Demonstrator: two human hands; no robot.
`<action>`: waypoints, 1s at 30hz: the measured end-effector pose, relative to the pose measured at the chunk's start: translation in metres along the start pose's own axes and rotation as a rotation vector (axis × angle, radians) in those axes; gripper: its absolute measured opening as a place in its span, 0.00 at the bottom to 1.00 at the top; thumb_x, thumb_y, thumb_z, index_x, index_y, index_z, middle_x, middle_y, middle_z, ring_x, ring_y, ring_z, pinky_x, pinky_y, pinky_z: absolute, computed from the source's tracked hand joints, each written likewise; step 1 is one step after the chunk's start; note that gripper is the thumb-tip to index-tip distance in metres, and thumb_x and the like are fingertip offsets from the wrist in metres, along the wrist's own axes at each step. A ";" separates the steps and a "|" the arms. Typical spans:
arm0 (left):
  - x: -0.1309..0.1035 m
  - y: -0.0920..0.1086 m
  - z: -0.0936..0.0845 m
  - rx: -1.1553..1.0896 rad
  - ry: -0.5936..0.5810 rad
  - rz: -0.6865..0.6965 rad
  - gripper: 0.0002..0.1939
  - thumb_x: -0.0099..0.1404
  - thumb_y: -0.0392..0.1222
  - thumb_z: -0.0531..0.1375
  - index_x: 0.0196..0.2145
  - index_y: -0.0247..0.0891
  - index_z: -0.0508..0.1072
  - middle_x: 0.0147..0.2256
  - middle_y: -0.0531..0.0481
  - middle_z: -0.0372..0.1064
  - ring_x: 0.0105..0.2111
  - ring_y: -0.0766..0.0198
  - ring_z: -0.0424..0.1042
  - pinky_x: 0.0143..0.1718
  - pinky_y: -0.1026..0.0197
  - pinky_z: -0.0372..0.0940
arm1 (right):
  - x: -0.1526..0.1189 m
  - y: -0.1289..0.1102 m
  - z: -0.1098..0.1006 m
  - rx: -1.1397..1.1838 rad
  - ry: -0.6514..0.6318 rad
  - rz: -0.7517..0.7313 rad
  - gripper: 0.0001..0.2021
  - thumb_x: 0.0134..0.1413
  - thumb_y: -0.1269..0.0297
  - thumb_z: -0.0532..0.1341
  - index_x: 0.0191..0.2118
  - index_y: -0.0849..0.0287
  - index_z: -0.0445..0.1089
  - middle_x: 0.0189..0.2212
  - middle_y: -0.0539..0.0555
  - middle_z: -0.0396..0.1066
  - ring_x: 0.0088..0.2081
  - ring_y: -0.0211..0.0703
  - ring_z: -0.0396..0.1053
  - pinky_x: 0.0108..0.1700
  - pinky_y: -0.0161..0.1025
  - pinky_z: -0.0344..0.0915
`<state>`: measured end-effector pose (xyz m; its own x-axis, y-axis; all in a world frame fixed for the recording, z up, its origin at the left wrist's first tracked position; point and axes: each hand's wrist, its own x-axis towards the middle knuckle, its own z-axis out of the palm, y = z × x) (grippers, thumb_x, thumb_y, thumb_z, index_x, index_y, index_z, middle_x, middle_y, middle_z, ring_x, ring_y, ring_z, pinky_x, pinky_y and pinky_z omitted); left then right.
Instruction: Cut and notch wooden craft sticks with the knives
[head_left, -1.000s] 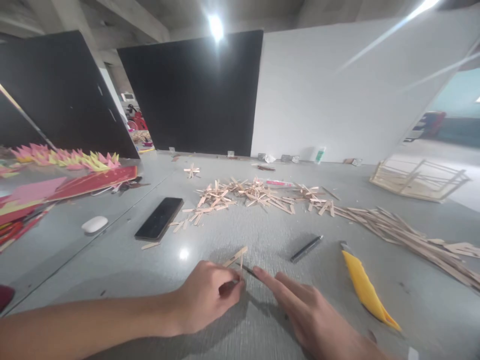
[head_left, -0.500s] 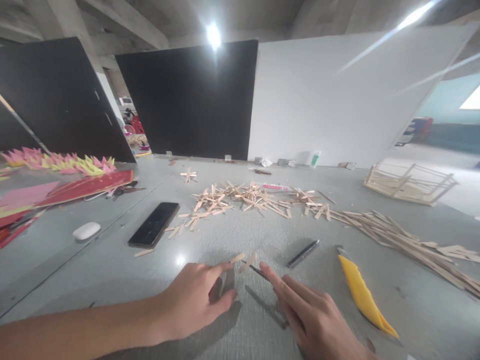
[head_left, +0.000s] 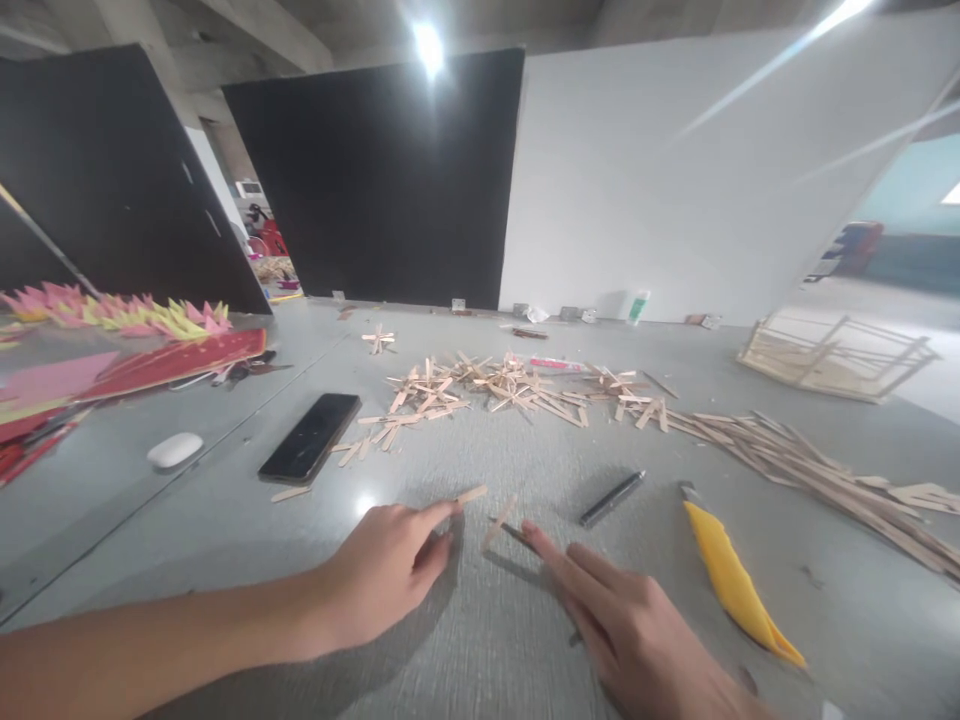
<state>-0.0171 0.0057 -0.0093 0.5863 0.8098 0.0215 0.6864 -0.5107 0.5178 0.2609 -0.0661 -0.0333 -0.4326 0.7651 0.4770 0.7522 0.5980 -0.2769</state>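
Left hand (head_left: 390,565) on a short, flat, pale wooden strip (head_left: 473,494), right hand (head_left: 626,610) on a thin, dark blade (head_left: 519,537)

In the head view, toward the near edge of the grey worktop (head_left: 480,650), the left hand is loosely spread, thumb apart, index fingertip on the strip. The right hand's fingers fold round the blade, index finger along it; a second, slimmer pale wooden piece (head_left: 501,521) slants across its tip, contact unclear. Toward the far edge, any printing on the pink-and-white tube (head_left: 556,364) and white-and-green tube (head_left: 638,307) is too small to read. By the far right corner stands a low, pale, railed frame (head_left: 796,370); whether anything sits in it cannot be told
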 end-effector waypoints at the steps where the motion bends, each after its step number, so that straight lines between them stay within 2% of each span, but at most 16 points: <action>1: 0.000 -0.001 0.000 0.003 0.005 0.001 0.21 0.74 0.39 0.51 0.60 0.42 0.73 0.20 0.58 0.67 0.17 0.67 0.59 0.24 0.64 0.52 | -0.001 0.000 0.000 -0.007 0.018 0.001 0.31 0.70 0.79 0.47 0.74 0.54 0.51 0.31 0.49 0.71 0.25 0.36 0.71 0.29 0.33 0.71; 5: 0.000 -0.002 0.001 0.010 0.014 -0.002 0.22 0.74 0.39 0.51 0.61 0.42 0.73 0.21 0.56 0.69 0.18 0.66 0.62 0.24 0.63 0.54 | -0.001 0.001 -0.001 -0.045 -0.014 -0.056 0.34 0.67 0.81 0.45 0.75 0.52 0.48 0.30 0.47 0.70 0.23 0.37 0.70 0.25 0.33 0.68; 8: 0.000 0.000 0.000 0.012 0.009 0.001 0.22 0.74 0.39 0.51 0.62 0.43 0.72 0.20 0.57 0.68 0.18 0.66 0.61 0.25 0.64 0.55 | -0.001 0.002 -0.003 -0.065 0.034 -0.045 0.37 0.65 0.82 0.45 0.76 0.52 0.45 0.32 0.49 0.70 0.25 0.37 0.72 0.27 0.33 0.70; 12: -0.001 0.003 -0.003 0.017 0.000 0.003 0.22 0.73 0.39 0.51 0.60 0.41 0.73 0.19 0.58 0.66 0.17 0.67 0.59 0.24 0.64 0.55 | -0.003 0.005 -0.002 -0.100 -0.018 -0.053 0.34 0.67 0.80 0.46 0.75 0.52 0.48 0.30 0.48 0.68 0.23 0.38 0.71 0.25 0.34 0.69; 16: -0.001 0.001 -0.002 0.028 0.009 0.002 0.22 0.73 0.38 0.51 0.60 0.40 0.74 0.21 0.56 0.69 0.18 0.66 0.62 0.24 0.64 0.56 | -0.006 0.006 0.000 -0.073 0.028 -0.039 0.35 0.68 0.80 0.46 0.76 0.52 0.44 0.32 0.49 0.71 0.24 0.38 0.72 0.27 0.34 0.71; 19: -0.001 -0.001 0.000 0.042 0.018 0.010 0.22 0.73 0.38 0.52 0.61 0.41 0.73 0.21 0.55 0.70 0.18 0.65 0.64 0.25 0.62 0.56 | -0.006 0.004 -0.003 -0.116 -0.034 -0.081 0.35 0.68 0.79 0.46 0.76 0.54 0.45 0.30 0.48 0.70 0.21 0.38 0.71 0.23 0.34 0.69; 23: 0.000 -0.003 0.002 0.046 0.016 0.019 0.21 0.74 0.40 0.52 0.61 0.42 0.73 0.22 0.54 0.73 0.19 0.63 0.67 0.27 0.62 0.58 | -0.004 0.002 -0.007 -0.137 0.020 -0.155 0.38 0.65 0.82 0.45 0.78 0.57 0.38 0.30 0.49 0.68 0.22 0.38 0.70 0.24 0.34 0.68; 26: -0.001 -0.003 0.001 0.048 0.016 0.014 0.21 0.74 0.39 0.51 0.60 0.41 0.74 0.21 0.54 0.73 0.18 0.64 0.66 0.26 0.62 0.58 | -0.003 0.003 -0.006 -0.190 -0.053 -0.152 0.38 0.63 0.82 0.45 0.77 0.60 0.40 0.29 0.48 0.68 0.20 0.38 0.68 0.21 0.35 0.66; 30: -0.002 -0.002 0.000 0.050 0.007 0.012 0.22 0.74 0.39 0.51 0.61 0.39 0.73 0.21 0.54 0.73 0.18 0.63 0.67 0.25 0.62 0.58 | -0.003 0.002 -0.004 -0.160 -0.051 -0.146 0.35 0.67 0.80 0.45 0.77 0.59 0.42 0.29 0.48 0.68 0.20 0.38 0.68 0.21 0.35 0.66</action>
<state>-0.0200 0.0051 -0.0101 0.5913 0.8057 0.0335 0.7005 -0.5338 0.4737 0.2660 -0.0681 -0.0325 -0.5641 0.6869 0.4581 0.7474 0.6607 -0.0702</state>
